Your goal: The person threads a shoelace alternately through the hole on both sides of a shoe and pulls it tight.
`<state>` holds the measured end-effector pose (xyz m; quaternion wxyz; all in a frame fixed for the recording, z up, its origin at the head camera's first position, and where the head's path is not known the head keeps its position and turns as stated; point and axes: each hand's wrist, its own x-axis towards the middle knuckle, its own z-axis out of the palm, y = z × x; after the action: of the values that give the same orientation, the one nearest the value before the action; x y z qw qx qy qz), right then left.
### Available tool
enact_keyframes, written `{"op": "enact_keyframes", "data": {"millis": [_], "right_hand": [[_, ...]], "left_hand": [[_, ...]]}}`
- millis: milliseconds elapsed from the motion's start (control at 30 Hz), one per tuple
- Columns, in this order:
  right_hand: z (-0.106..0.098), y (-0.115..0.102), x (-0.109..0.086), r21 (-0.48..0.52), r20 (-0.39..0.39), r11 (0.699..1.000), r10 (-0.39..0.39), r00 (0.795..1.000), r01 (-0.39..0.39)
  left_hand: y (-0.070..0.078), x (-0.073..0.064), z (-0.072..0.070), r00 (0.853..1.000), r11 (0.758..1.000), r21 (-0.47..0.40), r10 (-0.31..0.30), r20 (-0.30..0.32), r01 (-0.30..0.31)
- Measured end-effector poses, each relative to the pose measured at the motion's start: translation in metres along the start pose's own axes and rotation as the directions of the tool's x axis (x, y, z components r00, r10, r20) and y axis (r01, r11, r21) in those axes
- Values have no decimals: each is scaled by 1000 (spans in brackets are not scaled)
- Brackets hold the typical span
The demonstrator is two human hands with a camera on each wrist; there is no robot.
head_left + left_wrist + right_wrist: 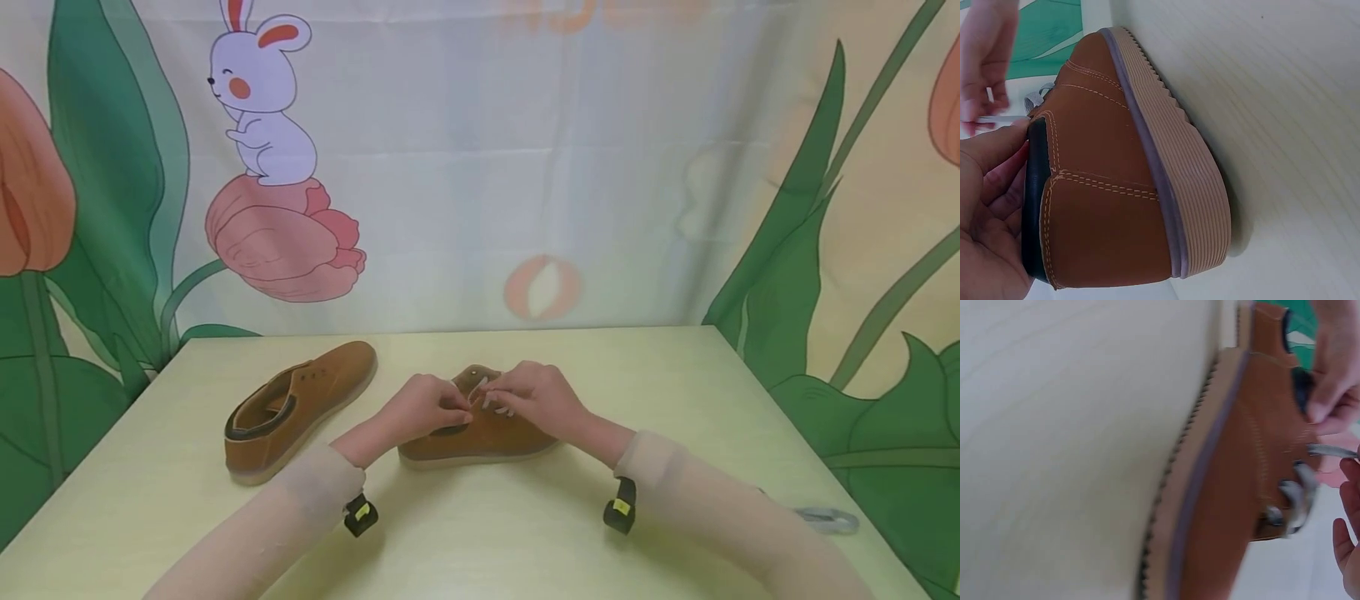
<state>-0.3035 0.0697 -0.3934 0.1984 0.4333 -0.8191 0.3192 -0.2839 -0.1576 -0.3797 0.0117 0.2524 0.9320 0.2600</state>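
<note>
A brown shoe (480,442) with a pale sole stands on the table, its toe to the right. My left hand (431,408) is at its opening, thumb and fingers pinching the upper by the dark collar (1036,200). Opposite, my right hand (540,396) pinches a whitish-grey shoelace (1332,450) that stretches out from the upper near the collar. More of the lace (1297,497) is threaded across the front of the shoe. In the head view the hands cover part of the shoe's upper.
A second brown shoe (345,371), with bare eyelets and a dark collar, stands to the left, toe pointing away. At the right, a grey looped item (832,521) lies partly behind the right sleeve. A printed curtain (465,183) hangs behind the pale table (637,358).
</note>
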Motion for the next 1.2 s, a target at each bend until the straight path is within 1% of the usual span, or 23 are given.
{"op": "enact_keyframes", "data": {"millis": [100, 133, 233, 300, 400, 467, 500, 567, 600, 633, 700, 733, 800, 867, 900, 933, 967, 1000, 1067, 1100, 1133, 1167, 1200], "right_hand": [[-13, -8, 2, 89, -39, 993, 85, 996, -81], [-18, -11, 3, 108, -49, 989, 103, 993, -97], [-29, -17, 1, 136, -57, 982, 136, 989, -128], [-34, -21, -3, 137, -44, 982, 134, 990, -127], [-37, -24, -12, 127, 1, 990, 68, 998, -68], [-35, -24, -18, 96, 44, 995, -25, 999, 21], [-34, -24, -21, 73, 68, 995, -79, 995, 74], [-31, -23, -26, 5, 117, 985, -173, 978, 174], [-29, -23, -27, -38, 146, 974, -216, 965, 223], [-26, -22, -29, -81, 181, 961, -248, 952, 265], [-23, -21, -30, -150, 271, 933, -278, 921, 326], [-21, -21, -30, -179, 326, 919, -281, 903, 350], [-19, -21, -29, -209, 433, 907, -250, 866, 367], [-18, -21, -26, -221, 504, 917, -184, 844, 332], [-19, -23, -22, -224, 515, 925, -154, 843, 306], [-19, -24, -18, -229, 510, 936, -119, 852, 268], [-19, -24, -12, -228, 494, 946, -91, 865, 230], [-19, -24, -5, -226, 466, 953, -76, 882, 201], [-17, -23, 12, -227, 414, 965, -29, 910, 134], [-16, -22, 22, -223, 394, 969, -8, 919, 104], [-13, -20, 32, -225, 384, 971, 18, 923, 75], [-10, -17, 42, -225, 384, 973, 42, 922, 49], [-7, -15, 51, -228, 394, 974, 82, 915, 11]], "left_hand": [[-1, 1, 0, 1000, 1000, 4, -14, -1, 14], [-1, 1, 0, 1000, 1000, 7, -19, -3, 19], [-2, 1, 0, 999, 999, 3, -36, -6, 36], [-2, 1, 0, 999, 999, -2, -40, -8, 40], [-2, -2, 0, 1000, 1000, 4, -23, -9, 23], [-3, -5, -3, 1000, 1000, 16, -3, -16, 3], [-3, -7, -5, 1000, 1000, 22, 4, -24, -4], [-5, -11, -11, 998, 999, 37, 14, -59, -12], [-6, -12, -16, 997, 999, 45, 10, -79, -7], [-8, -14, -20, 995, 999, 51, -2, -102, 7], [-11, -17, -29, 989, 997, 62, -44, -141, 53], [-13, -18, -33, 986, 995, 69, -65, -152, 77], [-17, -21, -39, 981, 988, 80, -121, -151, 134], [-21, -23, -42, 979, 981, 96, -153, -137, 166], [-23, -24, -43, 979, 979, 100, -162, -126, 175], [-24, -25, -43, 979, 979, 100, -168, -117, 180], [-26, -25, -43, 979, 978, 100, -172, -110, 183], [-28, -25, -43, 978, 978, 93, -179, -103, 189], [-30, -25, -43, 978, 977, 78, -190, -90, 197], [-30, -24, -43, 977, 976, 71, -198, -82, 204], [-31, -24, -43, 976, 975, 68, -204, -75, 210], [-32, -23, -44, 975, 974, 64, -213, -68, 217], [-32, -22, -44, 973, 972, 62, -221, -61, 225]]}}
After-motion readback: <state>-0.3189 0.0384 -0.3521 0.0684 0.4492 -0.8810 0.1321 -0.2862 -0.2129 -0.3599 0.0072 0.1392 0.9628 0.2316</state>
